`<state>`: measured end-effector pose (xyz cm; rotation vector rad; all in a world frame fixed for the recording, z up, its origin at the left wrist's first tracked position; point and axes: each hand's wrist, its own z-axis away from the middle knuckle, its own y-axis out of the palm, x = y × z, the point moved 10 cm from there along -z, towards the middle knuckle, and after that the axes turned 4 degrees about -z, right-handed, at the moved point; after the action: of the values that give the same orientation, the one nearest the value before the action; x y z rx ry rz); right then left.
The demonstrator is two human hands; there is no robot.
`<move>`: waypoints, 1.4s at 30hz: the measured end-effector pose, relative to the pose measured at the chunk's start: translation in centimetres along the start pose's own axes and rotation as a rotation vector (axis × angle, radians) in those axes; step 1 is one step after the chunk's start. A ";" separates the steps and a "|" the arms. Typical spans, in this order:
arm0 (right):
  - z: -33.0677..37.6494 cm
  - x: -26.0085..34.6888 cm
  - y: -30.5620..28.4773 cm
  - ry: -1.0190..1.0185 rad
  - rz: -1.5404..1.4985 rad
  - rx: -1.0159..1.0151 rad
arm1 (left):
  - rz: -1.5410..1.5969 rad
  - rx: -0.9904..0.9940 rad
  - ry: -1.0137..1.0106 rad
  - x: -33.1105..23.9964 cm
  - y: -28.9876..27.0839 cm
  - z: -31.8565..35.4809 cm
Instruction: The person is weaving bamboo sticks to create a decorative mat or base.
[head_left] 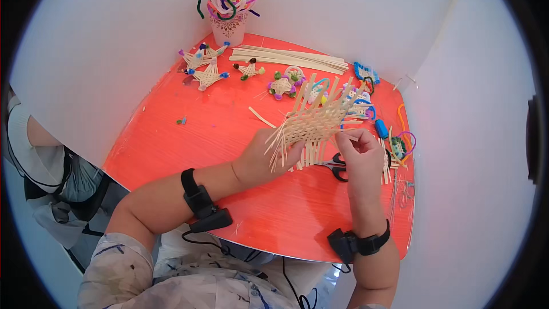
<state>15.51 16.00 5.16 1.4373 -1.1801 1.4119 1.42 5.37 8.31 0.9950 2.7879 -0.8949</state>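
A half-woven piece of pale bamboo strips (311, 123) is raised above the table, its loose ends fanning out at the top and the lower left. My left hand (262, 153) is closed round its left lower edge, the thumb below the weave. At the right edge, my right hand (364, 151) pinches the end of a thin strip between thumb and forefinger. Scissors (333, 165) with black handles lie beneath, between my hands. More cut strips (311, 151) lie under the weave, partly hidden by it.
Star-shaped woven ornaments (209, 74) with coloured tips stand at the far left of the red table (189, 137). A bundle of long strips (289, 58) lies at the back. A patterned pot (229, 30) holds pipe cleaners. On the right are a blue cylinder (381, 129) and thin wires (405, 191).
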 end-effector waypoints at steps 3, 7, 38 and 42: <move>0.0 0.7 0.1 -0.140 0.031 -0.032 | 0.254 0.070 -0.244 2.1 1.0 0.1; 0.0 1.0 -0.1 -0.216 0.075 -0.088 | 0.208 0.039 -0.179 1.7 0.6 0.0; 0.3 1.7 -0.3 -0.294 0.170 -0.106 | 0.272 0.116 -0.136 0.5 0.5 -0.9; 0.3 1.7 -0.4 -0.295 0.181 -0.111 | 0.153 0.080 -0.031 -0.2 0.1 -0.9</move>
<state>15.85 15.61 6.88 1.5266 -1.5845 1.2579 1.77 5.81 9.11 1.1763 2.6264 -0.9977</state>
